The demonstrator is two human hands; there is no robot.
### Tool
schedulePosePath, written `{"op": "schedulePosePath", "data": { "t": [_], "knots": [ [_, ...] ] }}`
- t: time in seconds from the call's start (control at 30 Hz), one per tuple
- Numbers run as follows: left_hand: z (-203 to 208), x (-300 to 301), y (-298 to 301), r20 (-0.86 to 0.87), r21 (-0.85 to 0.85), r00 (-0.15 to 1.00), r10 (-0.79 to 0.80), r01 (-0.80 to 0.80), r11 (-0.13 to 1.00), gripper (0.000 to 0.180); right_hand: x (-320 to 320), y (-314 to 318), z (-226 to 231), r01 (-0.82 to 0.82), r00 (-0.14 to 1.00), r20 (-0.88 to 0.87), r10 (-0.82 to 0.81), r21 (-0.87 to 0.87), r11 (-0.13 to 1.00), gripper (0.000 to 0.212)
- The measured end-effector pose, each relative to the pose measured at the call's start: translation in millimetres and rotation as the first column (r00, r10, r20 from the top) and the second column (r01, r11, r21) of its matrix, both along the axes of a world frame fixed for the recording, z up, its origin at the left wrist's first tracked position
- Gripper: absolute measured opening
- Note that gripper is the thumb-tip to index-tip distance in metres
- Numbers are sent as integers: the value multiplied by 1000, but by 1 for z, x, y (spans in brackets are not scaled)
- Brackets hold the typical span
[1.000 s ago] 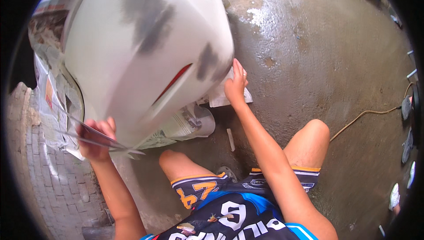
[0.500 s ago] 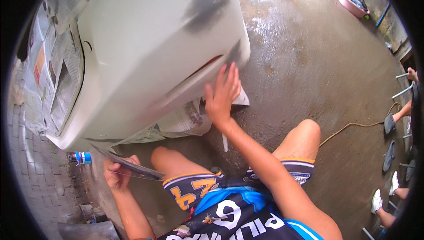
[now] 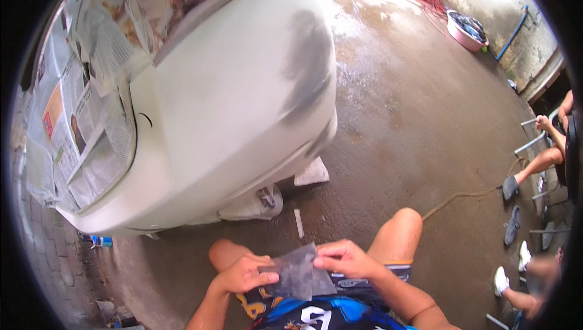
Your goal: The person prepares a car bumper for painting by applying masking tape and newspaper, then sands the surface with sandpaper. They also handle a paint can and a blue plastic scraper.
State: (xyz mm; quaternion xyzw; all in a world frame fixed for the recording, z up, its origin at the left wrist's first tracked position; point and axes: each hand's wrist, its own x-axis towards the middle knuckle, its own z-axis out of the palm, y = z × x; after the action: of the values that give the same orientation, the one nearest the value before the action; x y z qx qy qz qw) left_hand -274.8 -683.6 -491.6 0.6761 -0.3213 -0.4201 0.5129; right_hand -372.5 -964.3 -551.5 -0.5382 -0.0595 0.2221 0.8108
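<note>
Crouching over wet concrete floor (image 3: 419,123), the person grips a grey sanding sheet (image 3: 299,276) above the lap, both hands clamped on it: the left hand (image 3: 243,274) pinches its left edge, the right hand (image 3: 345,260) its upper right corner. Just ahead stands a white car bumper (image 3: 237,117) with a dark sanded patch (image 3: 306,63), newspaper masking (image 3: 97,87) covering the lamp area.
</note>
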Motion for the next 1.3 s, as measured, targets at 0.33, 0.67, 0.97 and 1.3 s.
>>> {"op": "schedulePosePath", "data": {
  "t": [0.33,0.67,0.97,1.3],
  "knots": [
    [205,-9,-2,-335,238,873,354,-285,929,30,-14,-10,136,765,605,-496,-623,145,628,35],
    [375,-9,8,-167,151,848,503,-482,863,28,-45,-10,275,753,633,-700,-331,458,473,58],
    [420,-36,37,-442,-2,400,803,-896,445,30,12,4,383,305,847,-486,-214,116,945,41],
    [403,-114,69,-240,-63,306,921,-952,300,31,110,163,470,-369,922,-220,320,-241,898,19]
  ]
}}
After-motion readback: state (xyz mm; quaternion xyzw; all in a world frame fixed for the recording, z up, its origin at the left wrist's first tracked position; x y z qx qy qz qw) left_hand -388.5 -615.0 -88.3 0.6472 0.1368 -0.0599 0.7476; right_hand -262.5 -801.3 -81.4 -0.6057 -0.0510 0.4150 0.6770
